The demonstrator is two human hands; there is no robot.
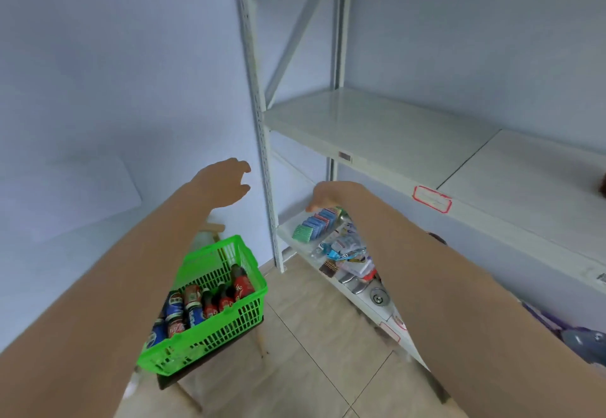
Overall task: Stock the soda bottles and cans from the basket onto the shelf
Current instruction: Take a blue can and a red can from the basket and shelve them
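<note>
**Both hands up, sodas in basket**

Head view: the soda bottles and cans point(196, 303) lie in the green basket point(229, 330). The left hand point(226, 185) holds nothing, fingers loosely spread. The right hand point(328, 196) is near the shelf point(377, 129); its fingers are hidden.

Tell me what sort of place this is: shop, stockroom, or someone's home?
Probably a small shop or stockroom: metal shelving with red-bordered labels on its edges, packaged goods on the lower shelf, and a green shopping basket of soda bottles.
</note>
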